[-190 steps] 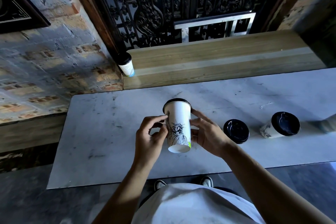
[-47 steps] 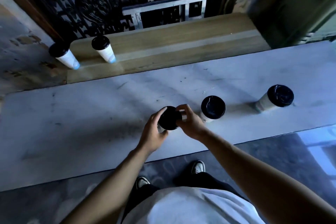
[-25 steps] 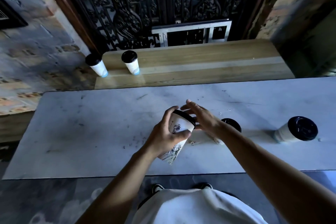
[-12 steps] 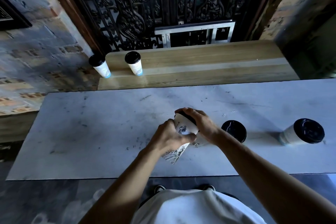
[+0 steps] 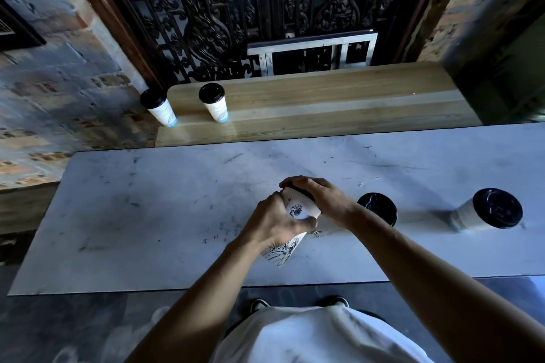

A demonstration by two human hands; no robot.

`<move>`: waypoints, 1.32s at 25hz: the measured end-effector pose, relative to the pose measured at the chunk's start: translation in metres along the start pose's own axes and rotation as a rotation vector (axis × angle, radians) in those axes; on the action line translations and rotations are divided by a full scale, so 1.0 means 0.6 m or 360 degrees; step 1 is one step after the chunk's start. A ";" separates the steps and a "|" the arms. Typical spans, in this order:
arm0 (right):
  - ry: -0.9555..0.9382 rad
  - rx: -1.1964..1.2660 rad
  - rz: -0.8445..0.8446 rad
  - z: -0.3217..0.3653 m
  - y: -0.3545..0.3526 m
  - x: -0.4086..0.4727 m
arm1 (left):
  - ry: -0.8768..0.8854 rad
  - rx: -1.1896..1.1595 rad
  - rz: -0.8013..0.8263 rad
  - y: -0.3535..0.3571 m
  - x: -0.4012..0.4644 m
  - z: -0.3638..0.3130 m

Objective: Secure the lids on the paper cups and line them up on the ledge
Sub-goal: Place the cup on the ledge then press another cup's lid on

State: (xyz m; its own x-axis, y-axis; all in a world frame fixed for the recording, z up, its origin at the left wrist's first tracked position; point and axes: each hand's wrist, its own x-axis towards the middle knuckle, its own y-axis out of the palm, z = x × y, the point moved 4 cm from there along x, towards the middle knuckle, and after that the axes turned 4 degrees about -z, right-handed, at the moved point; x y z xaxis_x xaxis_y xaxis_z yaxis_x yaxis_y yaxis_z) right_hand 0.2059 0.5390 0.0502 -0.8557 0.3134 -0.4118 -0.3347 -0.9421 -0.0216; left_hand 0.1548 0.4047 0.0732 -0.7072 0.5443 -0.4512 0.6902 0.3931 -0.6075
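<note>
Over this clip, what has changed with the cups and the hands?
A second lidded cup has joined the first cup on the wooden ledge. The left hand has lifted another cup off the marble counter, and the right hand now covers its lid. Two lidded cups stayed on the counter.

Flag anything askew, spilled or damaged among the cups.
No spill or damage shows. Only the held cup is tilted, gripped by the left hand while the right hand covers its lid. The two ledge cups and two counter cups stand upright, lidded.
</note>
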 end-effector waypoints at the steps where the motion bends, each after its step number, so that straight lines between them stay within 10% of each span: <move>1: 0.0012 -0.0020 -0.0002 0.002 0.000 0.000 | -0.0006 -0.0032 -0.0003 0.002 0.001 0.002; 17: 0.0293 0.1211 -0.0151 -0.066 0.036 -0.023 | -0.0511 -0.1437 0.0008 0.012 0.008 -0.003; 33: 0.0271 0.1147 -0.0166 -0.088 0.019 -0.038 | 0.0181 -0.0721 -0.0684 -0.017 0.002 0.023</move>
State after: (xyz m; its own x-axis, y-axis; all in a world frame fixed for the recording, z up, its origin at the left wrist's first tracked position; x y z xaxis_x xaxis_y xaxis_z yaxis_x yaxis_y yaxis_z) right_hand 0.2423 0.5151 0.0115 -0.7520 0.3192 -0.5768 -0.6366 -0.5787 0.5098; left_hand 0.1450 0.3910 0.0700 -0.9319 0.3341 -0.1411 0.3626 0.8550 -0.3708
